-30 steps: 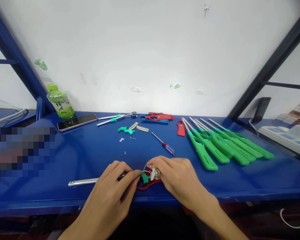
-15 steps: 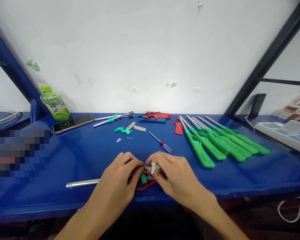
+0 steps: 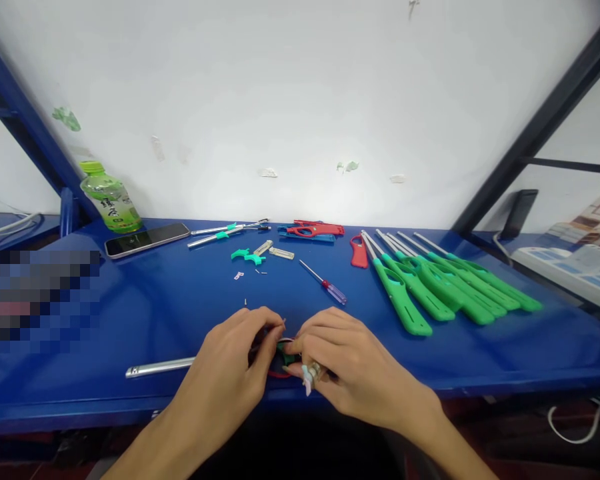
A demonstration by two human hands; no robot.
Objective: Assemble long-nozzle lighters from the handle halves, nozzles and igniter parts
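Note:
An opened lighter lies at the table's front, its silver tube (image 3: 160, 367) pointing left and its red handle shell (image 3: 279, 375) mostly under my hands. A green trigger (image 3: 287, 355) sits in that shell. My left hand (image 3: 230, 357) rests over the lighter, thumb and forefinger pinched together; what they hold, if anything, is too small to make out. My right hand (image 3: 355, 363) is closed around a small clear fuel tank (image 3: 313, 375) with a pale tip, while its thumb and forefinger tips reach to the trigger.
Several green lighters (image 3: 415, 320) lie at right, near a red shell piece (image 3: 359, 253). A screwdriver (image 3: 333, 290), green triggers (image 3: 254, 259), clear tanks (image 3: 282, 253), tiny screws, metal tubes (image 3: 213, 238) and red and blue shells (image 3: 315, 230) lie behind. A phone (image 3: 147, 240) and bottle (image 3: 111, 200) stand left.
My right hand has swung the fuel tank out of the shell and toward me, its fingertips moving down to the trigger. My left fingertips have lifted slightly off the shell, in a pinch.

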